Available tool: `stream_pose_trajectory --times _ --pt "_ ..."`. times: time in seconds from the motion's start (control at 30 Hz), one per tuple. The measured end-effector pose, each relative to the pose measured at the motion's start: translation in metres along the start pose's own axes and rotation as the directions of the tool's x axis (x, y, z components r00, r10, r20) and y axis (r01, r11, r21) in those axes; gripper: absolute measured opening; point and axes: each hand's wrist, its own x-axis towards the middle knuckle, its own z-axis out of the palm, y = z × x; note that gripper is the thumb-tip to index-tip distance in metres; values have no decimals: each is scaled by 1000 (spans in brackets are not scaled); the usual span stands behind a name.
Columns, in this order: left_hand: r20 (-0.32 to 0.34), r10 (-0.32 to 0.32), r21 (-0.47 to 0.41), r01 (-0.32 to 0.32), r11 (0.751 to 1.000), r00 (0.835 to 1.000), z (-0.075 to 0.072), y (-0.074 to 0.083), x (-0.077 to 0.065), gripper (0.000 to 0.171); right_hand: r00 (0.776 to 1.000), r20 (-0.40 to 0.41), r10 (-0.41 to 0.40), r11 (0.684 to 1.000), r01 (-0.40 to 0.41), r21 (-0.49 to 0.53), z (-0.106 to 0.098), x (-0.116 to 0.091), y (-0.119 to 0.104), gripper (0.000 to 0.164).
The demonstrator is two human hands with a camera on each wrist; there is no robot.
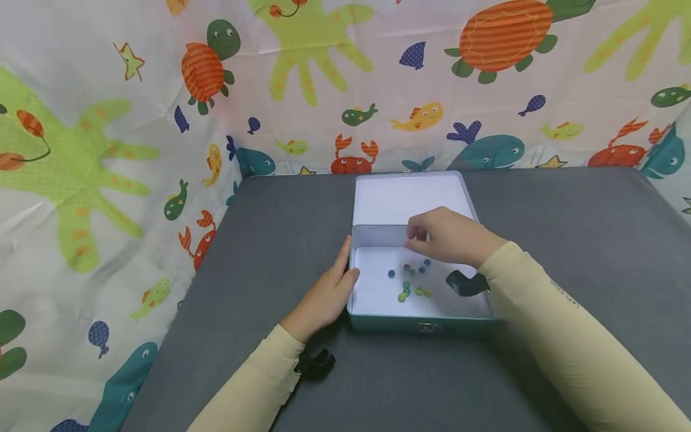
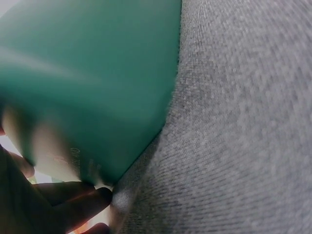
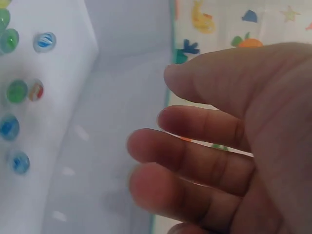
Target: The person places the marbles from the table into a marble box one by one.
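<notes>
A green metal box with a white inside sits on the grey table, its hinged lid laid back. Several glass marbles, among them a blue marble and a green marble, lie on its floor. My left hand rests along the box's left outer wall, fingers fairly straight and thumb near the rim. Over the back part of the box hovers my right hand, its fingers loosely bent. The right wrist view shows its thumb apart from the fingers and nothing between them.
The grey table reaches out on both sides of the box. A curtain printed with sea animals hangs behind the table and along its left. A dark wrist camera hangs below the right sleeve, over the box's right part.
</notes>
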Motion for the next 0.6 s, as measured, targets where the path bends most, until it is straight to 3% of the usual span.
stream_pose_trajectory --times 0.37,0.6 --pt "-7 -22 -1 22 1000 1000 -1 1 0 66 998 -39 50 999 -50 0 -21 -39 4 13" --pt "7 -20 1 20 1000 1000 -1 3 -1 64 990 -91 108 994 -107 14 -28 -74 22 17"
